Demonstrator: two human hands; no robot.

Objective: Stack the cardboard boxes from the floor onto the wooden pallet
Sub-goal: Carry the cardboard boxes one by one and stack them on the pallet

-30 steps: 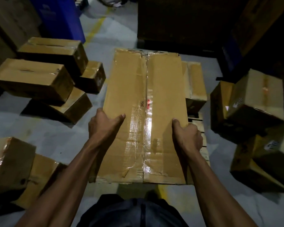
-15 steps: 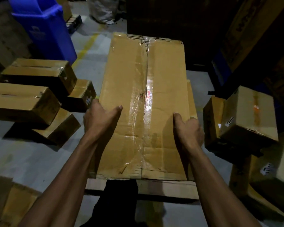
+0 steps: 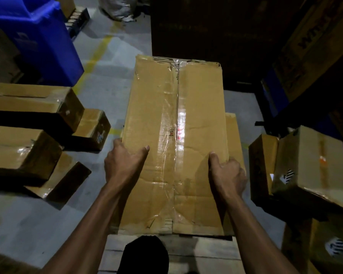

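A long taped cardboard box (image 3: 166,119) lies lengthwise in front of me, over the wooden pallet (image 3: 212,252), whose pale slats show at the near edge. My left hand (image 3: 125,161) grips the box's left edge, thumb on top. On the right edge my right hand (image 3: 226,175) holds it the same way, fingers curled over the side. Another box (image 3: 233,135) sits under it on the right, only a strip showing. A dark shoe (image 3: 145,254) rests on the pallet's near slats.
Several cardboard boxes (image 3: 34,107) lie stacked on the grey floor at left. More boxes (image 3: 313,165) crowd the right side. A blue bin (image 3: 42,36) stands at back left. Dark stacked goods (image 3: 206,26) rise behind the pallet.
The long box has moved forward and down over the pallet with both hands holding its sides. The view has shifted forward, and the pallet's near slats have come into sight.
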